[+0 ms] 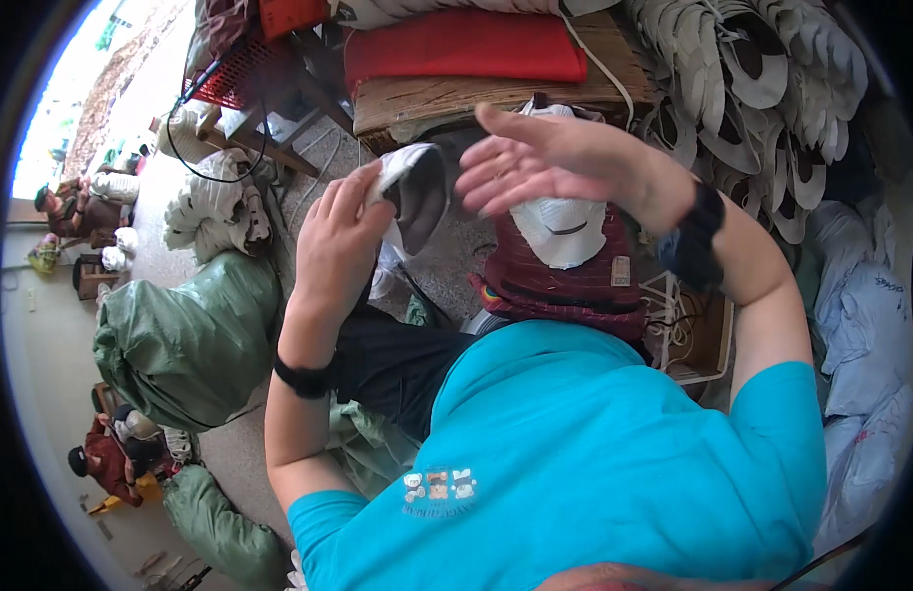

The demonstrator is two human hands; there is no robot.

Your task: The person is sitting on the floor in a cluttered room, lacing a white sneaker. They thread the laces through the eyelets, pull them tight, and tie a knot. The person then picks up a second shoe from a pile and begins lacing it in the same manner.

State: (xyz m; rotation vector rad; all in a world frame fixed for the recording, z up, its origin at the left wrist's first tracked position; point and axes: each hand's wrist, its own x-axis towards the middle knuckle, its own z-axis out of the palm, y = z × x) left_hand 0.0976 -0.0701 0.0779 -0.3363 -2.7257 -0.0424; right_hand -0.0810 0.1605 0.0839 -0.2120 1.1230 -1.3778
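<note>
While the person sits in a teal T-shirt (pixel 614 443), the left hand (pixel 343 227) holds a white shoe upper (pixel 419 202) up in front of the body, its dark grey lining and open mouth turned toward the right. The left fingers close over its outer side, with the thumb near the edge. The right hand (pixel 545 163) hangs just beside it, apart from the piece, fingers stretched and thumb spread wide, holding nothing that shows.

For good handling, a light pinch near the rim should serve best: a hard squeeze would likely crush the soft opening. The right fingers would do well to meet the far edge squarely, so that the lining lies smooth and the mouth keeps its shape.

Beyond and below the right hand, a second white upper (pixel 565 241) lies on a maroon cloth (pixel 510 281); care seems wise not to knock it. Past that stands the wooden bench (pixel 427 106) with a red fabric roll (pixel 466 49) on it, and grey-white uppers (pixel 712 74) hang in bundles to the right. A green sack (pixel 190 335) sits at left; farther off, a co-worker in dark red (pixel 106 458) bends over some work.
</note>
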